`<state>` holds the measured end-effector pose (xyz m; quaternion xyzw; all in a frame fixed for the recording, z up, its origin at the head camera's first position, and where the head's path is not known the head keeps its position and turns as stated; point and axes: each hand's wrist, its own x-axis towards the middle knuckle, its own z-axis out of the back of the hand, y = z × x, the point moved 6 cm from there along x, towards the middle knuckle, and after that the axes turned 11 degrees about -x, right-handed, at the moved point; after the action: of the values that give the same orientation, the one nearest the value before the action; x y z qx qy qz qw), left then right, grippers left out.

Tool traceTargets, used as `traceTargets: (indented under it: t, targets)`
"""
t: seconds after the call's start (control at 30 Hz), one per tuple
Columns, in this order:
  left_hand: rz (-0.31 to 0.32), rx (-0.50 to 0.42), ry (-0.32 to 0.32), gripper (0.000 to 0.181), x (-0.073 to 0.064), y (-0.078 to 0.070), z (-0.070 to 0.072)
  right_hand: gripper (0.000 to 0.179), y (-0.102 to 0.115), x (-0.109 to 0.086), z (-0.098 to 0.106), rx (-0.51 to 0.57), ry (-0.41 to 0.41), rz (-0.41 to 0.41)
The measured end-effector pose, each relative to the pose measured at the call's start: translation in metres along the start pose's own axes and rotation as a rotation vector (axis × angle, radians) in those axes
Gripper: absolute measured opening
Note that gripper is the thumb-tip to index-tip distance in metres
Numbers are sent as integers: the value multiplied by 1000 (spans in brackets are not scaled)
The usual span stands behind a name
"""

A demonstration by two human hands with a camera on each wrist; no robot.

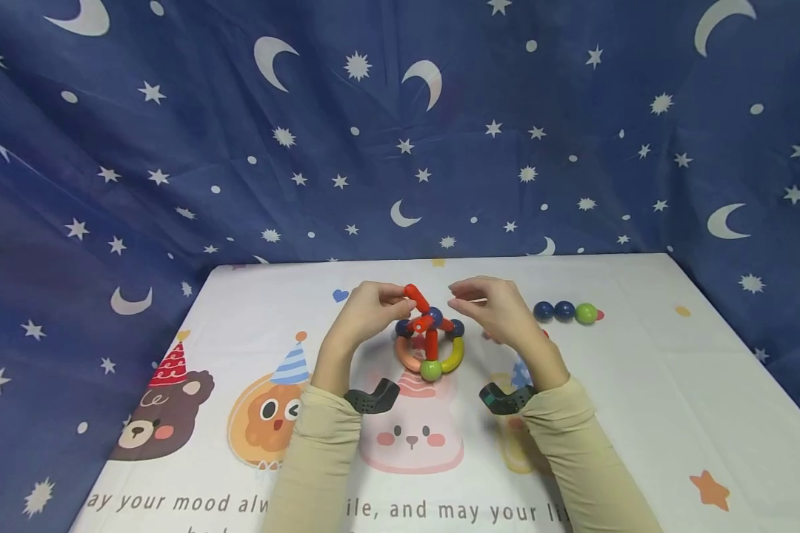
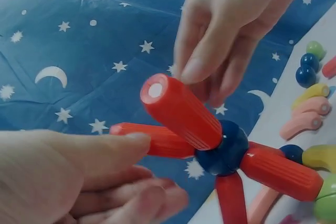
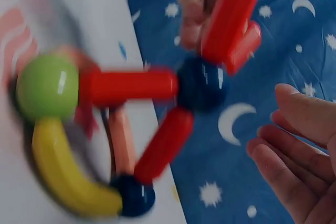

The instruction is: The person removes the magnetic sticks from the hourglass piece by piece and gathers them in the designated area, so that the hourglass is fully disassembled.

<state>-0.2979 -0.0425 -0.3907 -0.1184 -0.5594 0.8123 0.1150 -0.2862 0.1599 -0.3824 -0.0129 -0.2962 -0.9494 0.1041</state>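
Observation:
A structure of magnetic rods and balls stands mid-table. At its top a dark blue ball joins several red rods; two of them stick out upward. The base has a green ball, a curved yellow piece, a curved orange piece and blue balls. My left hand is at the upper left, its thumb along one red rod and pinching it near the free end. To the right of the top, my right hand holds nothing, its fingers extended and apart from the structure.
Two blue balls and another green ball lie in a row at the right. Loose pink curved pieces and a yellow one lie beside the structure. A starry blue cloth hangs behind the table.

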Motion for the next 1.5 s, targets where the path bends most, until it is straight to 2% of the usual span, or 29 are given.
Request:
traceTargets:
  t: [0.13,0.27,0.4,0.53,0.7,0.8,0.87,0.97,1.1,1.3,1.5]
  targets:
    - [27,24,-4,29,-10,-4,-1,35,11,11,-9,39,40,74]
    - [-7,70,47,21,-19,-17,-6,36,17,23,-17,54,117,145]
    - [-41,128,88,15,-21,-26,-17,33,21,30,-24,84,173,187]
    - [-53,146,82,14,-20,-28,-22,27,26,33,-29,91,196,202]
    - [-47,153,78,12,-21,-30,-22,26,25,34,-28,93,187,181]
    - [-39,148,76,10,-22,-30,-20,29,21,34,-30,142,189,140]
    - [-39,142,71,10,-22,-30,-19,32,16,33,-32,226,203,86]
    - [-28,139,59,10,-23,-29,-17,36,7,33,-38,434,216,-20]
    - [3,125,56,10,-25,-28,-16,44,-1,29,-40,651,163,-115]
    - [13,114,64,11,-25,-28,-16,51,-15,15,-29,673,78,-166]
    - [19,147,51,11,-25,-32,-13,52,-34,1,-7,671,3,-157]
